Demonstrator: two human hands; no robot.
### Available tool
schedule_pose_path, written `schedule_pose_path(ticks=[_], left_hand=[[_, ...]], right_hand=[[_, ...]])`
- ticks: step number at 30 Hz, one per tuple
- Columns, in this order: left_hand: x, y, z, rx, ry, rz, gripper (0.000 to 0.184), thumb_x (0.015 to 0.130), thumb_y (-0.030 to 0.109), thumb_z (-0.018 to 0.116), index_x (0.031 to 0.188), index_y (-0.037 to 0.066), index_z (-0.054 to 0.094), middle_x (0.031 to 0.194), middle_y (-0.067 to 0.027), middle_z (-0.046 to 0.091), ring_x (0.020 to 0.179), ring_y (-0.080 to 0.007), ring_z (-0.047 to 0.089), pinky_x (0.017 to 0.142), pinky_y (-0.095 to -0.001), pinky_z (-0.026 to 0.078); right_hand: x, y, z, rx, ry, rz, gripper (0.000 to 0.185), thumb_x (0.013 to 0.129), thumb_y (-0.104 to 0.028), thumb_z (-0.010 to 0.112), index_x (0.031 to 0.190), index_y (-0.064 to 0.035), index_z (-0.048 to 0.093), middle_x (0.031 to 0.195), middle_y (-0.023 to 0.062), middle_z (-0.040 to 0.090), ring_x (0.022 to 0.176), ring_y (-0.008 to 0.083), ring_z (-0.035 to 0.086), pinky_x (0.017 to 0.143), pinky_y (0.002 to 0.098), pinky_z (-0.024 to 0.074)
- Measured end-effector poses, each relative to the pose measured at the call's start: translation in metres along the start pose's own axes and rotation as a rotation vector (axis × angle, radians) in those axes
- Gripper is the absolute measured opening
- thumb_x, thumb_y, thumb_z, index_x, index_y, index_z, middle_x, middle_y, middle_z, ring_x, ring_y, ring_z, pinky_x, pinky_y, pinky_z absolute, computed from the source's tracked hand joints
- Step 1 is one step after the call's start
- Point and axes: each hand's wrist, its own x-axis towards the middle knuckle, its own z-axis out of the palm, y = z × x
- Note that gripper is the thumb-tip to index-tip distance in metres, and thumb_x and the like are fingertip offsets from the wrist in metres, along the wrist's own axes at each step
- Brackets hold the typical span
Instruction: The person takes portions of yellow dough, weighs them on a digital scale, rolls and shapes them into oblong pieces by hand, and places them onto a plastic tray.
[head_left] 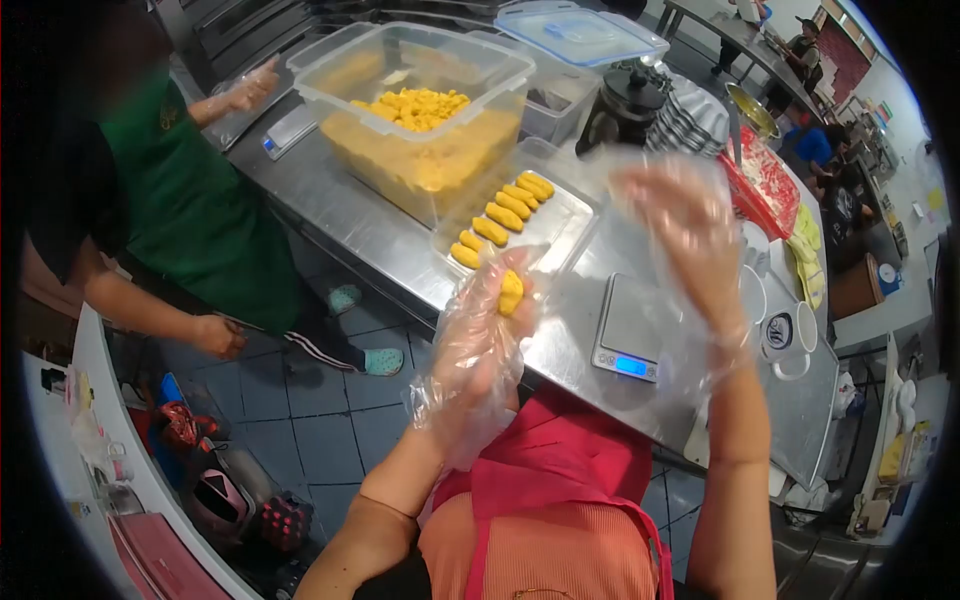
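My left hand (480, 320), in a clear plastic glove, holds a small yellow dough piece (510, 293) in its curled fingers, just in front of a clear tray (562, 232). Several yellow dough rolls (490, 231) lie in that tray in a slanting row. My right hand (685, 215), also in a plastic glove, is raised over the right part of the steel table (570, 345); it is smeared by motion. Below and left of it sits a digital scale (628, 330) with a lit blue display and a bare top.
A large clear bin (420, 165) of yellow dough stands behind the tray. A co-worker in a green apron (195, 200) is at the left, near another scale (290, 132). White mugs (790, 342), a red tray (765, 185) and a black jar (625, 105) stand at the right and back.
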Motion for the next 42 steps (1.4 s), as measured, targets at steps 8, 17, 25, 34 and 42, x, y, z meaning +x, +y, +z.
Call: schedule_pose_path(ticks=[8, 17, 25, 34, 42], left_hand=[[0.007, -0.044, 0.034, -0.023, -0.184, 0.111, 0.052, 0.097, 0.033, 0.032, 0.139, 0.004, 0.023, 0.142, -0.0114, 0.029, 0.129, -0.0209, 0.030, 0.105, -0.0324, 0.024], [0.013, -0.059, 0.035, 0.035, -0.269, 0.063, 0.074, 0.091, 0.057, 0.017, 0.142, 0.004, 0.013, 0.146, -0.0120, 0.019, 0.132, -0.0236, 0.023, 0.105, -0.0334, 0.026], [0.016, -0.058, 0.032, -0.222, -0.074, -0.080, 0.066, 0.093, 0.052, 0.023, 0.138, 0.003, 0.027, 0.139, -0.0117, 0.034, 0.129, -0.0227, 0.031, 0.107, -0.0363, 0.024], [0.025, -0.060, 0.026, -0.131, -0.251, -0.026, 0.075, 0.089, 0.060, 0.018, 0.142, 0.007, 0.016, 0.147, -0.0085, 0.019, 0.135, -0.0210, 0.016, 0.110, -0.0373, 0.012], [0.015, -0.054, 0.034, -0.204, -0.291, 0.042, 0.079, 0.087, 0.064, 0.019, 0.142, 0.007, 0.016, 0.147, -0.0086, 0.019, 0.136, -0.0209, 0.015, 0.110, -0.0373, 0.011]], right_hand=[[-0.088, -0.002, 0.046, 0.232, 0.104, 0.207, 0.028, 0.078, -0.012, 0.066, 0.105, -0.0045, 0.064, 0.086, 0.0116, 0.063, 0.072, 0.0180, 0.059, 0.065, 0.0289, 0.0460], [-0.096, 0.003, 0.019, -0.051, -0.028, 0.151, 0.028, 0.078, -0.020, 0.066, 0.098, -0.0025, 0.064, 0.085, 0.0124, 0.061, 0.076, 0.0273, 0.059, 0.071, 0.0341, 0.0469], [-0.091, 0.002, 0.004, -0.156, -0.038, 0.217, 0.028, 0.087, -0.018, 0.052, 0.109, -0.0021, 0.057, 0.108, 0.0181, 0.056, 0.105, 0.0326, 0.052, 0.085, 0.0363, 0.0429], [-0.132, -0.032, 0.057, -0.123, -0.423, -0.040, 0.059, 0.080, -0.023, 0.054, 0.129, 0.0060, 0.037, 0.131, 0.0331, 0.033, 0.126, 0.0432, 0.030, 0.106, 0.0410, 0.0262], [-0.124, -0.019, 0.048, -0.133, -0.472, -0.100, 0.052, 0.081, -0.017, 0.052, 0.127, 0.0054, 0.041, 0.134, 0.0292, 0.032, 0.126, 0.0421, 0.030, 0.107, 0.0428, 0.0236]])
